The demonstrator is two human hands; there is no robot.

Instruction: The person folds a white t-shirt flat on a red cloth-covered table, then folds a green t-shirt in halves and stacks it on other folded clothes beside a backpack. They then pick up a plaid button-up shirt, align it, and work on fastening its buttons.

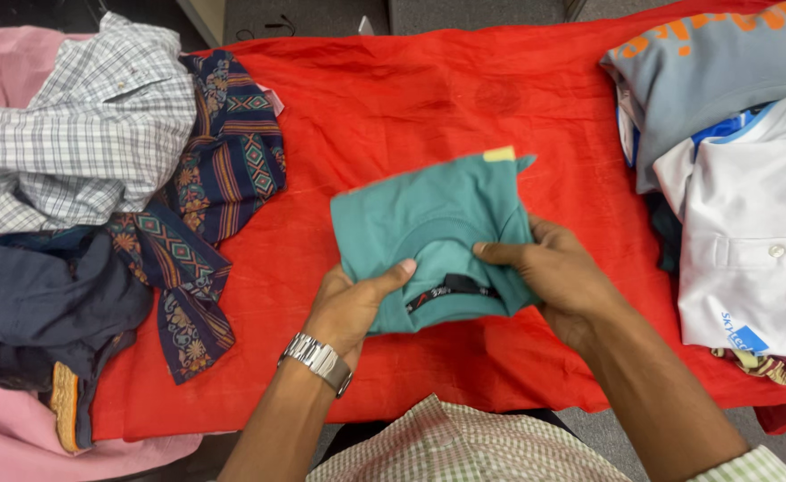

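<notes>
Teal T-shirt point(429, 236) folded compact, centre | left hand point(348, 308), right hand point(558, 272) fingers grasping it | unfolded clothes pile point(99, 178) left | folded stack point(732, 178) right

White shirt point(750, 259) and pink cloth point(0, 54) cut by frame edges.

Folded teal t-shirt point(429, 232), collar toward the person, held just above the red cloth point(411, 98)

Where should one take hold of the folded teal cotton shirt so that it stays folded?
Probably at its two near corners, coming from the near edge. The folded teal cotton shirt is a compact rectangle with the collar nearest; the left hand and right hand already pinch there, thumbs on top.
</notes>
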